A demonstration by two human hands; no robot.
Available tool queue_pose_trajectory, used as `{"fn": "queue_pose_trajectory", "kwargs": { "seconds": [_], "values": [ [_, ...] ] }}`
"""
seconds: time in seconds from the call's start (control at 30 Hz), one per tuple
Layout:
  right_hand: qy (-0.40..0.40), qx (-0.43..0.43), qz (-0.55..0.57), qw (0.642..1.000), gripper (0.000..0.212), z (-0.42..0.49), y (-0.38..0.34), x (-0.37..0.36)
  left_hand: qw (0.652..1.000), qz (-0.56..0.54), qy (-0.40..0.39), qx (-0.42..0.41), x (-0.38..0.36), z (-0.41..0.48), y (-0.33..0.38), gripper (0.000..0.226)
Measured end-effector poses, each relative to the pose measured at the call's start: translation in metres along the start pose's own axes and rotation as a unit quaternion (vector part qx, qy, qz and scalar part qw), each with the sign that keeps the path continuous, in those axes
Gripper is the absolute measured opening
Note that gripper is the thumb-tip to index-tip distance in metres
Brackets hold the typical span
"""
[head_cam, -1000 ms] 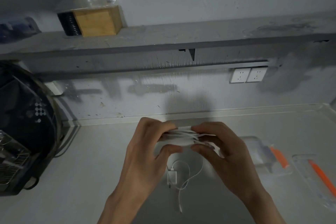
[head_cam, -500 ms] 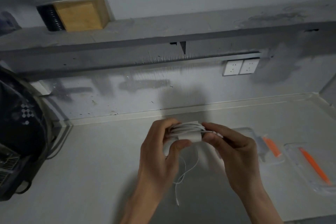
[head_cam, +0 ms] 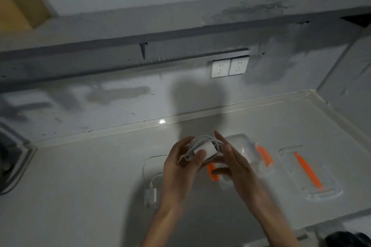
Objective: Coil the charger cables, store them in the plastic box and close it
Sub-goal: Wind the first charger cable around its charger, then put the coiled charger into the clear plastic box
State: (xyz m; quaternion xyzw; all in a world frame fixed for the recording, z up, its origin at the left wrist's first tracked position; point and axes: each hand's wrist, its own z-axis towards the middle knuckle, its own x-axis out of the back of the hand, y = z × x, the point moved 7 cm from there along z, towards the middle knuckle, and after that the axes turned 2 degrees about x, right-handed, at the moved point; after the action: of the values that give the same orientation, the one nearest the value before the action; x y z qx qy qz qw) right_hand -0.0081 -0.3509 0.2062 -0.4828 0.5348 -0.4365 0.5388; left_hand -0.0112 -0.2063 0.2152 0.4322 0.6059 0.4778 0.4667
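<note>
Far left, on the grey shelf [head_cam: 124, 24]: a wooden box [head_cam: 18, 6], blurred. A dark object [head_cam: 8, 158] is cut off by the left edge at countertop level. On the pale countertop [head_cam: 84, 190], left of the hands, a second white charger [head_cam: 151, 195] is laid flat, long axis near to far. Its cable [head_cam: 146, 166] leaves the far end and loops far and right until hidden behind the left hand [head_cam: 180, 170]. The left hand is raised above the countertop, fingers curled round the coiled charger [head_cam: 204, 147], thumb pressed on the white adapter block at the near side of the bundle. The coil is an oval with its long axis roughly left to right. The adapter lies along that axis, and a short cable tail sticks out to the near left. The bundle is held in the air, just left of and above the plastic box [head_cam: 244, 144]. The right hand [head_cam: 234, 164] is set against the right side of the bundle, fingers straight and pointing far, thumb below, with no grasp closed. Whether the thumb touches the bundle cannot be told. Far behind, two white wall sockets [head_cam: 229, 67] are fixed under the shelf. The clear box is partly hidden by the right hand and stands uncovered, with orange clasps at its near-left and right ends. Its contents cannot be told. Well to the right, the clear lid [head_cam: 291, 156] lies flat. Its orange strip [head_cam: 307, 170] runs from far left to near right.
</note>
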Motion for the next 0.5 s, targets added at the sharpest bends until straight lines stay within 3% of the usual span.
{"fn": "queue_pose_trajectory", "kwargs": {
  "seconds": [0.13,0.2,0.27,0.37,0.43,0.5],
  "values": [
    [-0.006,-0.069,-0.027,0.997,0.055,0.023,0.035,0.048,0.993,-0.088,-0.002,0.080,-0.075,0.002,-0.040,0.026],
    [0.018,-0.083,-0.026,0.996,0.050,0.038,0.049,0.083,0.989,-0.097,0.040,0.107,-0.105,0.004,-0.067,0.037],
    [0.004,-0.103,0.007,0.995,0.053,0.047,0.065,0.106,0.990,-0.042,0.090,0.098,-0.126,0.010,-0.092,0.052],
    [-0.014,-0.155,0.023,0.988,0.033,0.054,0.091,0.135,0.978,0.125,0.155,0.060,-0.152,0.025,-0.122,0.043],
    [-0.018,-0.188,0.023,0.982,0.030,0.064,0.104,0.148,0.954,0.245,0.163,0.050,-0.158,0.036,-0.137,0.030],
    [-0.025,-0.207,0.005,0.978,0.031,0.085,0.117,0.163,0.938,0.302,0.145,0.088,-0.157,0.047,-0.157,0.037]
  ]
}}
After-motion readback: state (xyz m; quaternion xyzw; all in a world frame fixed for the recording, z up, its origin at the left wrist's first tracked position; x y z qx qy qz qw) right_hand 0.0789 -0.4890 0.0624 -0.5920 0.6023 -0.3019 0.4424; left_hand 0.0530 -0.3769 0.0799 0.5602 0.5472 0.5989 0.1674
